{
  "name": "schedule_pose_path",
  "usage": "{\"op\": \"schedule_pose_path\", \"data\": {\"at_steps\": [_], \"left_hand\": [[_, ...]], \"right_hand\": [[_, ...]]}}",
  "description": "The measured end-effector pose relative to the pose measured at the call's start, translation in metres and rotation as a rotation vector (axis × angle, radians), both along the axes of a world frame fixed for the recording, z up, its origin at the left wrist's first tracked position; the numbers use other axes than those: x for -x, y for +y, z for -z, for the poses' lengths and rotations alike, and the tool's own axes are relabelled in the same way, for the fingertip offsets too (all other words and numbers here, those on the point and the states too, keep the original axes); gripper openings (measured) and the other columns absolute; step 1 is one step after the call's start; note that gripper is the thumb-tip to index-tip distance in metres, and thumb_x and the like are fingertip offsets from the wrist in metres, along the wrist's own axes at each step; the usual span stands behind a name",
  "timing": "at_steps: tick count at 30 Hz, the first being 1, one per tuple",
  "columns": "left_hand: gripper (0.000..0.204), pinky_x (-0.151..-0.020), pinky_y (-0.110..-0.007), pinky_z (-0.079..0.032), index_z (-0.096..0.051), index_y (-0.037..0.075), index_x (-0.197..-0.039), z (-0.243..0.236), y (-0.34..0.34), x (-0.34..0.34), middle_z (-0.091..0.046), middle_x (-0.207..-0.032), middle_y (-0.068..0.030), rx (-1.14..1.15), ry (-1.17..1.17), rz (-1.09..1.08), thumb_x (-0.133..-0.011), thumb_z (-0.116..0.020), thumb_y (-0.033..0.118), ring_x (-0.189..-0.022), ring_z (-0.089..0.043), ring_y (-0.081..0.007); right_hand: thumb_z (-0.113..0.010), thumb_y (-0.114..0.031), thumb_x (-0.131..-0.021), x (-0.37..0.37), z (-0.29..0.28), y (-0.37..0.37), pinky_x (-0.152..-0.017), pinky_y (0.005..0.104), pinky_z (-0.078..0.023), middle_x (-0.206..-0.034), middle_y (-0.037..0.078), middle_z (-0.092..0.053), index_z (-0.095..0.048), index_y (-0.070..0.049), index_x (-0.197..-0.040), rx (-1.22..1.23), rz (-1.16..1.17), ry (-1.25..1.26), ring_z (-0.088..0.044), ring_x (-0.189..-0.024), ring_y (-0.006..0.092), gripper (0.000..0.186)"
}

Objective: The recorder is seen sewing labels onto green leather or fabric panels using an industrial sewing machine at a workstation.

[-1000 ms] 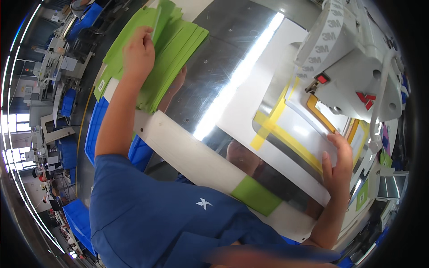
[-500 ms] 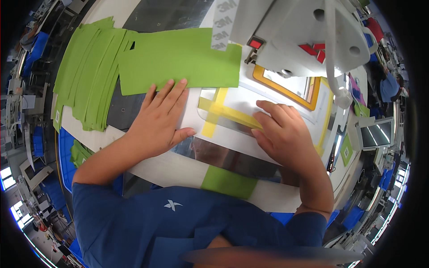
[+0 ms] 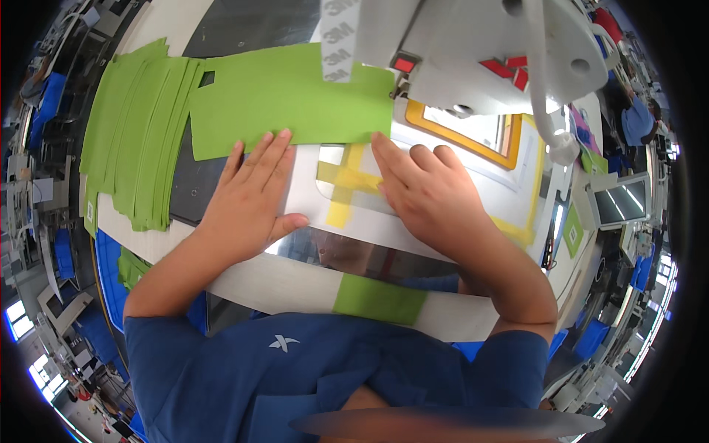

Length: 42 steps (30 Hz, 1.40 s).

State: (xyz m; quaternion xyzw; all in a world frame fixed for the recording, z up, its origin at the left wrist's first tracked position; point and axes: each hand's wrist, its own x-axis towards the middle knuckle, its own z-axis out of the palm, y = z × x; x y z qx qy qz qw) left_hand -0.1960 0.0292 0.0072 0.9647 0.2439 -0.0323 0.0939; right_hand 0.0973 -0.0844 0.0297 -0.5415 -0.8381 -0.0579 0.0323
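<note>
Flat green rectangular fabric panel (image 3: 288, 100) lies left of the bulky white machine head (image 3: 465, 55); left hand (image 3: 249, 196) fingers splayed, right hand (image 3: 432, 192) index extended at its near edge, nothing clamped, so uneven pressure could skew it.

Left hand (image 3: 247, 199) spread wide, fingertips at the near edge of the green panel (image 3: 288, 103)! Right hand (image 3: 432, 188) points its forefinger at the near right corner, white machine (image 3: 473, 66) close by, green stack (image 3: 133, 140) off left!
</note>
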Motion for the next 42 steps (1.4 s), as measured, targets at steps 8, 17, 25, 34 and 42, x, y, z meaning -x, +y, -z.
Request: {"op": "schedule_pose_path", "data": {"at_steps": [8, 17, 25, 34, 42], "left_hand": [[0.096, -0.131, -0.054, -0.022, -0.035, -0.009, -0.16, -0.002, 0.025, -0.018, -0.033, -0.169, -0.0291, -0.088, 0.003, 0.001, -0.103, -0.047, 0.067, -0.156, -0.035, -0.0447], [0.094, -0.13, -0.055, -0.025, -0.037, -0.012, -0.157, -0.008, 0.025, -0.081, -0.035, -0.166, -0.0335, 0.007, -0.058, 0.149, -0.101, -0.056, 0.061, -0.154, -0.036, -0.0478], [0.092, -0.13, -0.055, -0.025, -0.041, -0.005, -0.16, -0.01, 0.0, -0.125, -0.038, -0.164, -0.0335, 0.043, -0.04, 0.237, -0.096, -0.071, 0.053, -0.156, -0.035, -0.0458], [0.093, -0.13, -0.062, -0.021, -0.038, 0.003, -0.164, -0.004, 0.004, -0.122, -0.032, -0.166, -0.0352, 0.027, 0.004, 0.284, -0.093, -0.07, 0.055, -0.156, -0.031, -0.0509], [0.096, -0.127, -0.064, -0.025, -0.04, 0.005, -0.164, -0.004, -0.001, -0.114, -0.032, -0.166, -0.0365, 0.004, -0.005, 0.317, -0.093, -0.065, 0.065, -0.154, -0.033, -0.0532]], "right_hand": [[-0.067, -0.02, -0.097, -0.027, 0.006, -0.025, -0.071, 0.0344, -0.041, -0.136, 0.01, -0.067, -0.076, 0.002, -0.11, -0.14, 0.131, -0.083, -0.054, -0.083, 0.0198, 0.027], [-0.069, -0.019, -0.096, -0.082, 0.001, -0.081, -0.076, 0.0358, -0.043, -0.131, 0.008, -0.07, -0.076, -0.001, -0.107, -0.077, 0.276, -0.14, -0.057, -0.087, 0.0205, 0.022], [-0.072, -0.019, -0.094, -0.117, 0.003, -0.119, -0.081, 0.0372, -0.046, -0.124, 0.006, -0.07, -0.074, -0.001, -0.107, -0.146, 0.439, -0.095, -0.059, -0.091, 0.0204, 0.022], [-0.073, -0.018, -0.093, -0.122, 0.007, -0.123, -0.089, 0.0378, -0.05, -0.128, 0.008, -0.071, -0.074, 0.001, -0.116, -0.088, 0.486, -0.017, -0.062, -0.1, 0.0225, 0.03], [-0.072, -0.017, -0.092, -0.12, 0.009, -0.119, -0.085, 0.0386, -0.048, -0.118, 0.007, -0.071, -0.073, -0.002, -0.099, -0.146, 0.462, 0.015, -0.062, -0.094, 0.0231, 0.016]]}}
